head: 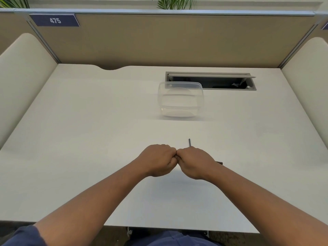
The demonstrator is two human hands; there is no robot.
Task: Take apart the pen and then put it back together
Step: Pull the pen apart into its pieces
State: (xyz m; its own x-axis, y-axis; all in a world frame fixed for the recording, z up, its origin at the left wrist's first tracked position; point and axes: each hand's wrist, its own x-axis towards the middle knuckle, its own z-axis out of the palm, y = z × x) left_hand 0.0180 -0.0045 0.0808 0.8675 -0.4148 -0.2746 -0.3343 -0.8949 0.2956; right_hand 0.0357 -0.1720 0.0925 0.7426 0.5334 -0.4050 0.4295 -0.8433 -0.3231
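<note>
My left hand (pixel 158 159) and my right hand (pixel 195 162) are closed into fists, knuckles touching, just above the white desk (pixel 88 139). Both grip a pen that is almost entirely hidden inside them. A thin dark rod (pixel 189 142), a part of the pen, sticks up and away from my right hand. A small dark end of the pen (pixel 220 163) shows at the right side of my right wrist. I cannot tell whether the pen is in one piece.
An empty clear plastic container (pixel 180 102) stands further back, right of centre. Behind it is an open grey cable hatch (pixel 211 80) set in the desk. Beige partition walls (pixel 159 41) close off the back and both sides.
</note>
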